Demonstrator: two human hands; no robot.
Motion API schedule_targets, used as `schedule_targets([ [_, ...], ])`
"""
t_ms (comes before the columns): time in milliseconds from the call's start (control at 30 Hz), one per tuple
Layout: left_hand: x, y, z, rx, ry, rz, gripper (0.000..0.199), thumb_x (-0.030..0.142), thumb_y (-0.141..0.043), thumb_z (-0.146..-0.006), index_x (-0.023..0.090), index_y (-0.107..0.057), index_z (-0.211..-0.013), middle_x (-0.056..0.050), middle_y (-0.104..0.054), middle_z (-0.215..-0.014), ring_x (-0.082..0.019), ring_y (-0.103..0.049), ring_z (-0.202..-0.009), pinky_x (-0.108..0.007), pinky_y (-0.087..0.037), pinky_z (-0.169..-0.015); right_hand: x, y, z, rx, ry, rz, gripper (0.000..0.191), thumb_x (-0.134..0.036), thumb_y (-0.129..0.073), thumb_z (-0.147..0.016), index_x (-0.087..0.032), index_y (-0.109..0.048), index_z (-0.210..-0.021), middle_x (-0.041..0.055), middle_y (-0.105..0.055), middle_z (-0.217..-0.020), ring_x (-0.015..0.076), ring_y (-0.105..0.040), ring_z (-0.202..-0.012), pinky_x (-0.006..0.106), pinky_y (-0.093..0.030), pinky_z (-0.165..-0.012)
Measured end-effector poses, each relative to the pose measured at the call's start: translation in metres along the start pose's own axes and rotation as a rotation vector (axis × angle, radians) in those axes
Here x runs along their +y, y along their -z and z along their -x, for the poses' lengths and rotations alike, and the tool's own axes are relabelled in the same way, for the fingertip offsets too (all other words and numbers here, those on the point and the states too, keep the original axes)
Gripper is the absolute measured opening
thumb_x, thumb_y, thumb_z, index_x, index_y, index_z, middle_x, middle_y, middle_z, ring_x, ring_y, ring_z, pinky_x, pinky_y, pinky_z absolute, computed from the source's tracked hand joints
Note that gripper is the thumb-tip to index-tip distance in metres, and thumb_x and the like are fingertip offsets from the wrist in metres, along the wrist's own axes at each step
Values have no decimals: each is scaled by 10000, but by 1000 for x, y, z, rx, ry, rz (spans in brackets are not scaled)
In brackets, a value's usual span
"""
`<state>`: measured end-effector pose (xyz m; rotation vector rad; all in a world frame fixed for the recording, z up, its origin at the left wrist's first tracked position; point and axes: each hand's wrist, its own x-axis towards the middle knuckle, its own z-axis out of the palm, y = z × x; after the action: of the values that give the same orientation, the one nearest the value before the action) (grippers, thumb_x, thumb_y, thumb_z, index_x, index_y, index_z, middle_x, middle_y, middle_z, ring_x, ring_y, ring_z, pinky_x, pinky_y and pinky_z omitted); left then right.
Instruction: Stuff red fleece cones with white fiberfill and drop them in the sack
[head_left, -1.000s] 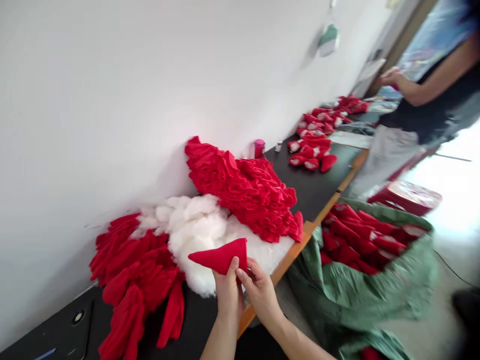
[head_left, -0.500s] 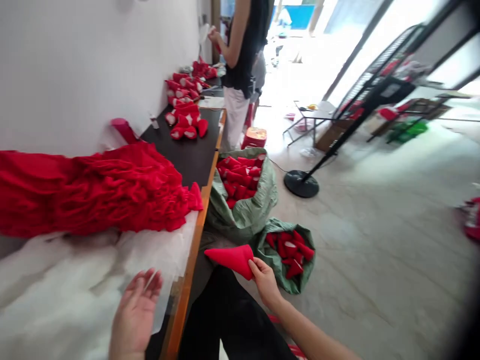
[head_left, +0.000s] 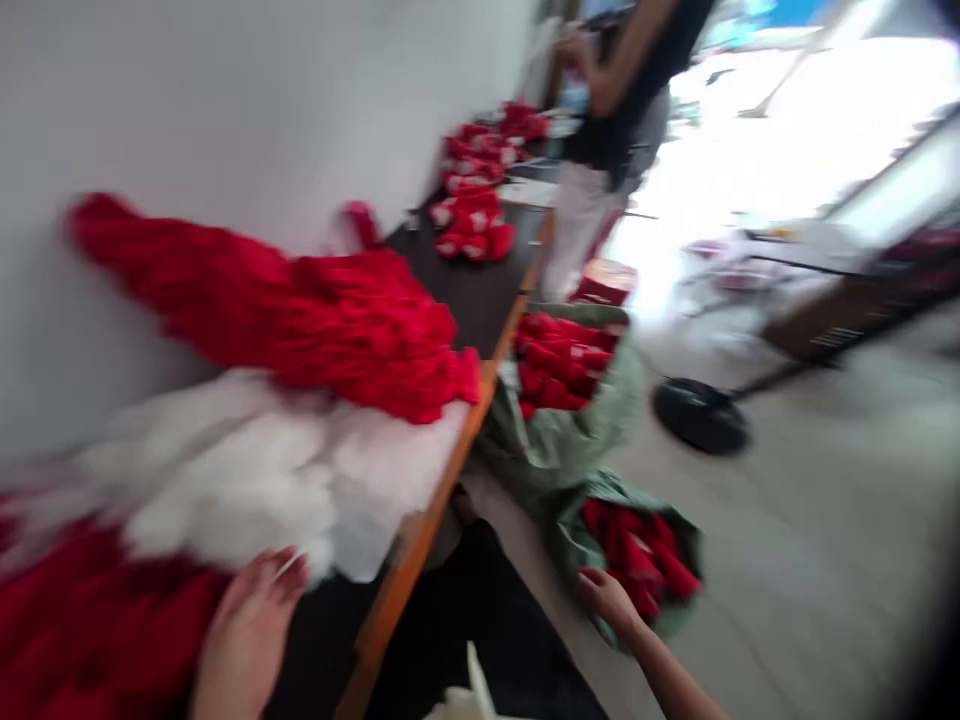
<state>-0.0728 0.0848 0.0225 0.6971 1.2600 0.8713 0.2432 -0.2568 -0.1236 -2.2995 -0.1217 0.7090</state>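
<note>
My left hand (head_left: 251,630) is at the lower left over the table, its fingers curled on a thin white stick (head_left: 289,565). Near it are fluffy white stuffing (head_left: 232,490) and dark red fabric (head_left: 90,620). My right hand (head_left: 609,603) is beside the small green sack (head_left: 581,500); it looks loosely open with no cone in it, though motion blurs the fingers. Red fabric cones (head_left: 637,555) lie inside that sack. A long heap of gathered red fabric (head_left: 360,330) rests beyond the stuffing, against the wall.
A larger green sack (head_left: 555,440) of red pieces stands beside the table's wooden edge (head_left: 450,460). Several red-and-white stuffed pieces (head_left: 472,225) sit at the table's far end, near a standing person (head_left: 615,110). A fan base (head_left: 701,415) is on the floor at right.
The red cone has left my right hand, which has moved right to the small sack. My left hand still has the white stick. The view has swung left.
</note>
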Motion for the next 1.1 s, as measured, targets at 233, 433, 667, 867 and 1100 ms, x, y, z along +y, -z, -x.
schedule_targets([
  [233,7,66,51,397,-181,202,458,374,-859,-545,142,-646,-878,-81,-706,-827,-206,-667,-781,-325,-524,-735,-150,-120,12,-900,292,-78,361,-483,-675,-644,-245,-732,-910,89,-747,-889,298,-692,-866,404,-555,-758],
  [433,-41,119,92,666,-100,290,509,389,-890,-451,129,-646,-815,-78,-693,-747,-172,-648,-671,-269,-506,-634,-264,-197,26,-612,1001,98,389,-411,-470,-831,-206,-634,-1117,149,-572,-1223,277,-601,-1063,419,-546,-791],
  [667,-81,102,91,641,-116,9,447,494,-789,-576,146,-637,-812,-91,-654,-749,-230,-642,-688,-337,-513,-639,-310,-285,-16,-609,1151,220,313,-235,-531,-706,-206,-670,-984,120,-519,-1321,337,-376,-1306,565,-300,-1064],
  [867,-95,114,62,773,-375,-679,411,99,-529,-738,190,-592,-1133,-145,-543,-1156,-324,-528,-1075,-533,-413,-935,-283,-263,-20,-756,1105,267,181,-247,-503,-700,-238,-683,-711,120,-690,-934,329,-582,-1038,514,-428,-968],
  [1100,-101,147,30,496,-519,-1050,472,21,-366,-748,232,-629,-1079,-80,-615,-902,-251,-609,-905,-411,-498,-862,-261,-189,28,-1078,385,2,366,-418,-702,-694,-237,-675,-1011,30,-718,-791,237,-670,-759,385,-552,-748],
])
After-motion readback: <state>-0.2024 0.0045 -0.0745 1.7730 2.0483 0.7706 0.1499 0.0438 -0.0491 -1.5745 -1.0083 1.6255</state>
